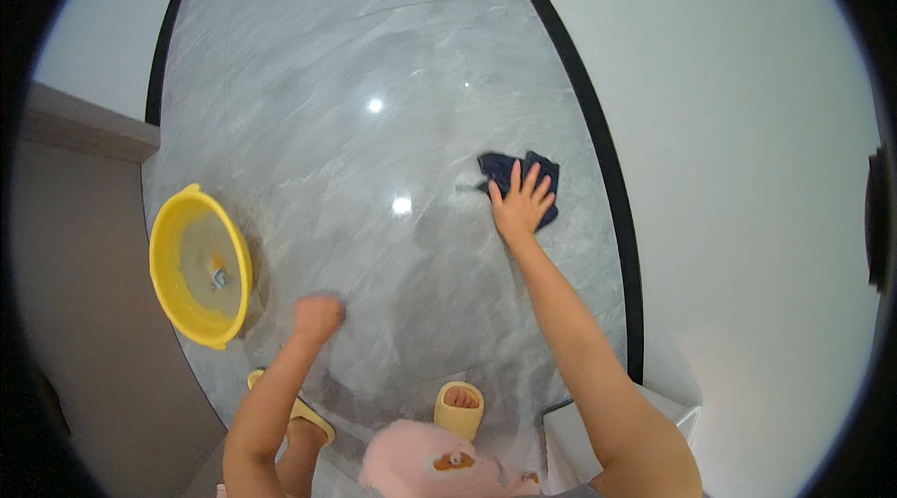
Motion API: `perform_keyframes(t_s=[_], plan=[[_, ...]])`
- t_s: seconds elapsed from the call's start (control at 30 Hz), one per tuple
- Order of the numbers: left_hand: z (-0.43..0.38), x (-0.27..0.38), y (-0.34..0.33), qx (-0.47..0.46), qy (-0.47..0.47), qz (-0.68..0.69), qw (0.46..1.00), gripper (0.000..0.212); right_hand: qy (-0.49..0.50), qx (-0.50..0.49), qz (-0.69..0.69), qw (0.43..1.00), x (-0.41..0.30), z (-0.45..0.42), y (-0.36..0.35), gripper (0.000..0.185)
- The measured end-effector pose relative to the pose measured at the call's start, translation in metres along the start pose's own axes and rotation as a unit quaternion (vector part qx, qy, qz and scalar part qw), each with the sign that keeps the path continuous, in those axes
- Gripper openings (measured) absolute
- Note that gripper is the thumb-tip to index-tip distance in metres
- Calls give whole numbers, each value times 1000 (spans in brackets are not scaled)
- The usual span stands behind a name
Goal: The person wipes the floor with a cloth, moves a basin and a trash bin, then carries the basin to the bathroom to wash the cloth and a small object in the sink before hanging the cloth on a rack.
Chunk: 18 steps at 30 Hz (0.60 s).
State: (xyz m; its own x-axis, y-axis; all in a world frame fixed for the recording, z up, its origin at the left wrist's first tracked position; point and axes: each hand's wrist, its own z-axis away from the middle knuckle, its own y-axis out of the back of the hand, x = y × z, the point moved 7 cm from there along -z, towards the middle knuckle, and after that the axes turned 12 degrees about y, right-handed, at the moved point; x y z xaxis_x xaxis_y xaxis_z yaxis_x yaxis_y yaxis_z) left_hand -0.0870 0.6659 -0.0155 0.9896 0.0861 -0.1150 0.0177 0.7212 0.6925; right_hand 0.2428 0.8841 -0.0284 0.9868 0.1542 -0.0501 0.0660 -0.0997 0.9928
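Note:
My right hand (pixel 521 206) lies flat with its fingers spread, pressing a dark navy cloth (pixel 499 167) against the grey marbled tile floor (pixel 336 154). The cloth is creased, and its edges stick out past my fingers on both sides. My left hand (pixel 319 316) is curled into a fist over the floor, slightly blurred, with nothing visible in it. Whether its knuckles touch the tile I cannot tell. To the left of that fist stands a yellow plastic basin (pixel 245 274) with what looks like murky water and a small printed mark inside.
A white wall (pixel 715 147) with a black skirting board (pixel 596 126) runs along the right. At the left is a brownish panel (pixel 91 239). Yellow slippers (pixel 459 414) are on my feet. A white bin-like container (pixel 567 435) stands at the lower right.

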Motion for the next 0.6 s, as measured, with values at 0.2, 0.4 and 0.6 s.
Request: perform_keyframes(t_s=[0.2, 0.4, 0.6], plan=[[-52, 73, 138, 346, -147, 212, 902, 36, 160, -27, -104, 981, -36, 71, 19, 60], [-145, -12, 133, 259, 211, 177, 926, 75, -59, -33, -4, 998, 84, 100, 1, 61], [-157, -7, 117, 221, 208, 161, 939, 88, -131, 29, 32, 990, 45, -85, -14, 58]])
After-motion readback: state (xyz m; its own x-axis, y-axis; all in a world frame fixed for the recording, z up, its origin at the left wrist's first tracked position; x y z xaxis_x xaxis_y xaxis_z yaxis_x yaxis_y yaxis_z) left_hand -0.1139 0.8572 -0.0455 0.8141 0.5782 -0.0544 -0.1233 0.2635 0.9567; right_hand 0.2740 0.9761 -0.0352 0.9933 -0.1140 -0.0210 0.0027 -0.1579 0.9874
